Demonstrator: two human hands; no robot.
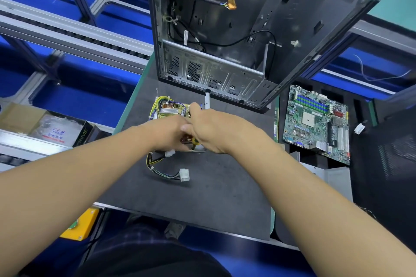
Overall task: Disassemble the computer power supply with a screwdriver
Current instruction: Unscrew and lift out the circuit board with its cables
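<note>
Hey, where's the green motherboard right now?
In the head view the motherboard lies flat on the right side, just right of the grey mat and below the near right corner of the open computer case.

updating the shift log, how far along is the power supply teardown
Done: the power supply is out of the computer case, cover off, coils and heatsink exposed. In hand: the left hand rests on it while the right hand grips what looks like a yellow-handled screwdriver at its near edge. Left: the board sits in its tray, cable harness attached.
</note>
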